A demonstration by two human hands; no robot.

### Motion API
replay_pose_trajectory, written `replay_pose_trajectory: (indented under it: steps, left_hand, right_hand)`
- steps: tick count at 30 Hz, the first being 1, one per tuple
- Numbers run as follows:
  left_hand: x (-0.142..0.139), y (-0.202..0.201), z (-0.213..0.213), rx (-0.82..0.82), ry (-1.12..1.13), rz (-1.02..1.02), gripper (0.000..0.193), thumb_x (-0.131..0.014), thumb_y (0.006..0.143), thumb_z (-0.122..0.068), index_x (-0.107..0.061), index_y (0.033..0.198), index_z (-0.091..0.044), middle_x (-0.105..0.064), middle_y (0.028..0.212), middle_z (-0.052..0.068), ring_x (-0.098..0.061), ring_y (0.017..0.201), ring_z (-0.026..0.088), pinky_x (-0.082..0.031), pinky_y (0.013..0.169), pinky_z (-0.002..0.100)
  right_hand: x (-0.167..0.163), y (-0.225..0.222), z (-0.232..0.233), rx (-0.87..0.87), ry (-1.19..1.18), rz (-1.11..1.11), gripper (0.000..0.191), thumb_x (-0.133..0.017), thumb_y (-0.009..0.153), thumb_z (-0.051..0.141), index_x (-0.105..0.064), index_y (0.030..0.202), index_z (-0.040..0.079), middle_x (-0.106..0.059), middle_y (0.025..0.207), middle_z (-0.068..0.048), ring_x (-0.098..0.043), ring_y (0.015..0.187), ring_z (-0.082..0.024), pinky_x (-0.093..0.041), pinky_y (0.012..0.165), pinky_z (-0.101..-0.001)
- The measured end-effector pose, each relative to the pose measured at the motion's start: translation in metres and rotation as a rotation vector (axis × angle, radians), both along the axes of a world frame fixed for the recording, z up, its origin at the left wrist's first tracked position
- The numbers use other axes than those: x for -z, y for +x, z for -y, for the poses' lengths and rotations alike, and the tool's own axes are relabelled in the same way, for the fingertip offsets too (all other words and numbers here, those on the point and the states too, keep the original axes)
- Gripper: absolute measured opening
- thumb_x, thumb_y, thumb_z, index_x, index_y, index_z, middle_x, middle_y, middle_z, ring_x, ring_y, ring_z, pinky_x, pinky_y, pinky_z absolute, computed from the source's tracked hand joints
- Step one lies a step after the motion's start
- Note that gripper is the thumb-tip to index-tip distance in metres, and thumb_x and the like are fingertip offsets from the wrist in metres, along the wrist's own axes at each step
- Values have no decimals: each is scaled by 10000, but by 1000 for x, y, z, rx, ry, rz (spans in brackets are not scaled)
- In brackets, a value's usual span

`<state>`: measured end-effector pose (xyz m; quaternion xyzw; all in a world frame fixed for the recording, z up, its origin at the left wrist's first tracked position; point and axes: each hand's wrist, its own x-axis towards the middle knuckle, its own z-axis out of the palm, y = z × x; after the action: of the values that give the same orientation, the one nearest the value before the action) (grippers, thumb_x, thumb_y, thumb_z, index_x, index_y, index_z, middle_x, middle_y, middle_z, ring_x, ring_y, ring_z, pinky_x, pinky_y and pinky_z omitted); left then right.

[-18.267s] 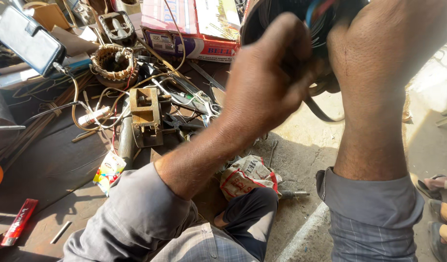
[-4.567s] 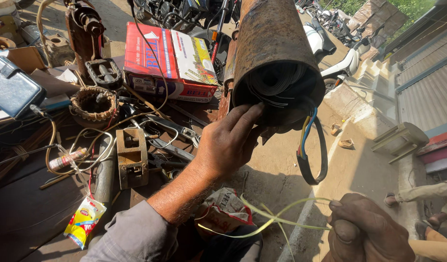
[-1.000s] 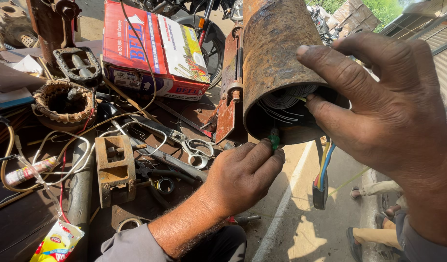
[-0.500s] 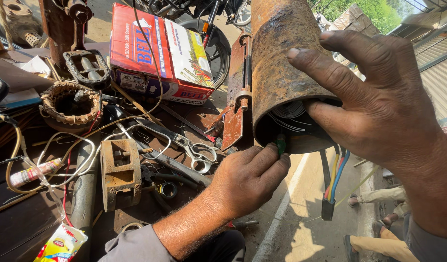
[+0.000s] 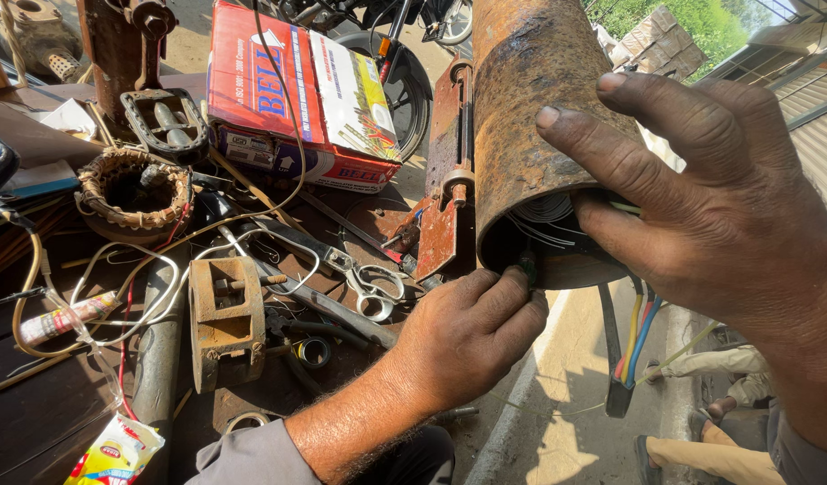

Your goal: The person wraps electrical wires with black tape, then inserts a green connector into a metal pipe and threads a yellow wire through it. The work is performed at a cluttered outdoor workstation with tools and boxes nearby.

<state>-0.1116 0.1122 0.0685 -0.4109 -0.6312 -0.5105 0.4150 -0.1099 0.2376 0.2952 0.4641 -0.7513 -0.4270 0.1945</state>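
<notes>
While you work at the cylinder's mouth:
Left hand (image 5: pixel 467 337): your fingers pinch a small green piece (image 5: pixel 527 266).
Right hand (image 5: pixel 710 207): spread wide, gripping the rusty cylinder (image 5: pixel 530 117).
Nearby: scissors (image 5: pixel 364 278), red box (image 5: pixel 297 90).

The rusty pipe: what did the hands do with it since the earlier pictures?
The right hand let go of the pale cord it held below and came up to grip the rusty pipe at its mouth. The left hand slid under the rim, pinching something small and green. The red box and scissors stayed put.
</notes>
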Motion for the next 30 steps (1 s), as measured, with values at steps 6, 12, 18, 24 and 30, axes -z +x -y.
replay_pose_trajectory:
  steps: [6,12,18,24,30]
  left_hand:
    - [-1,0,1,0,-3,15,276,-699,848,-108,-652,1108,-30,-630,1156,141,-629,901,259,-557,713,371]
    - [-1,-2,1,4,3,16,278,-704,837,-103,-654,1101,-30,-631,1129,133,-635,893,254,-558,695,360]
    - [-1,-2,1,-18,17,5,244,-698,865,-96,-633,1092,-35,-619,1129,123,-640,933,258,-567,736,365]
    - [-1,-1,3,0,0,6,267,-687,843,-108,-633,1094,-33,-616,1135,134,-620,901,258,-553,724,370]
    - [-2,-1,3,-18,-1,15,256,-683,857,-105,-637,1100,-43,-613,1125,114,-609,887,247,-540,718,365]
  right_hand:
    - [-1,-2,0,-58,7,-45,126,-848,805,308,-817,769,190,-574,1501,54,-442,1364,-263,-440,1052,-446]
    - [-2,-2,2,-40,-7,-3,146,-819,739,339,-812,773,197,-576,1504,30,-436,1386,-276,-423,1048,-472]
    - [-1,-3,2,-28,4,-16,160,-813,737,361,-797,743,203,-581,1513,35,-440,1389,-271,-426,1068,-472]
    - [1,-4,4,-24,20,-18,189,-812,764,382,-797,746,194,-577,1515,46,-452,1383,-269,-435,1081,-467]
    - [1,-5,3,-19,3,11,188,-799,743,380,-797,754,193,-558,1529,34,-431,1409,-271,-427,1077,-467]
